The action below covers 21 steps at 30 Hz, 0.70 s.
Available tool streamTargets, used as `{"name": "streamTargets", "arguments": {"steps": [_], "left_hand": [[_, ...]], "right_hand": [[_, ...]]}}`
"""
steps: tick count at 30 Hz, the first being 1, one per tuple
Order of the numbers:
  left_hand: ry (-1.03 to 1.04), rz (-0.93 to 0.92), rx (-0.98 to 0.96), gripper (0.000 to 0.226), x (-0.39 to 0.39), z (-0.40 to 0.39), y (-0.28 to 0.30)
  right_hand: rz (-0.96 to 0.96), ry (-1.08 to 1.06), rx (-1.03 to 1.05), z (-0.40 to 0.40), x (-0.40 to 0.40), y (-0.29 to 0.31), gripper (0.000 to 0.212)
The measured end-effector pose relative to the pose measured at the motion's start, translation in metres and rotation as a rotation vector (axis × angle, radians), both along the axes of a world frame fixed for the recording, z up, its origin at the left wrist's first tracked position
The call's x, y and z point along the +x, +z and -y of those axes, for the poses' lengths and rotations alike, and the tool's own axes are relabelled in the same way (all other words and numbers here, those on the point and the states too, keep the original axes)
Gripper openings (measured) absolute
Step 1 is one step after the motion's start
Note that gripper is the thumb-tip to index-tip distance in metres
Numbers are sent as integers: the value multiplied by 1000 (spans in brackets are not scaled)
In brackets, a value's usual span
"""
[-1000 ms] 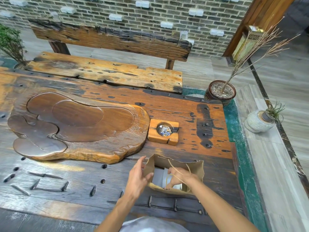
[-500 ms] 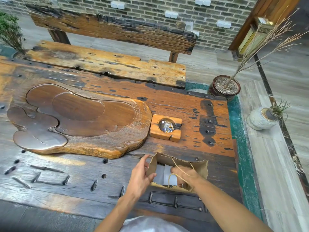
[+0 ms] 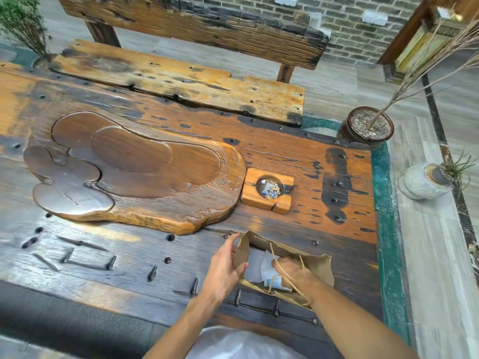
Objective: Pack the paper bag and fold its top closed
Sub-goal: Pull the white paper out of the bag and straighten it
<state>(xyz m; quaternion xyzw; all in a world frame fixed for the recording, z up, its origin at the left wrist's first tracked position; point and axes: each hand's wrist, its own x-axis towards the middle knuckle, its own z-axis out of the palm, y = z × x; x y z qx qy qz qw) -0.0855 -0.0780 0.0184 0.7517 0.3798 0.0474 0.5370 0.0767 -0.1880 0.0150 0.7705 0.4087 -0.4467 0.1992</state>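
A brown paper bag (image 3: 320, 265) with string handles stands open near the front edge of the wooden table (image 3: 285, 156). White packets (image 3: 256, 263) lie inside it. My left hand (image 3: 224, 268) holds the bag's left wall, thumb inside the rim. My right hand (image 3: 294, 274) reaches down into the bag's mouth, fingers curled around a white packet with a blue edge; a string handle drapes over the wrist.
A carved wooden tea tray (image 3: 134, 172) fills the table's left middle. A small wooden ashtray (image 3: 268, 190) sits just behind the bag. A bench (image 3: 181, 81) stands beyond the table. Two potted plants (image 3: 368, 128) stand on the floor to the right.
My right hand has shifted a little inside the bag while my left hand keeps the left wall. The camera has tilted down and moved closer.
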Motion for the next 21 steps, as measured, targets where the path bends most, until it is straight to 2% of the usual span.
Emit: {"name": "streamTargets", "arguments": {"steps": [4,8,14,21], "left_hand": [[-14,-3,27,69,-1,-2,1],[-10,8,0,69,-2,-1,0],[-8,11,5,67,-4,0,1],[-9,5,14,71,-5,-1,-4]], "right_hand": [[37,114,-34,5,10,-21,40],[20,67,-31,7,16,-31,35],[27,29,-52,11,17,-50,39],[32,41,-10,5,21,-26,35]]}}
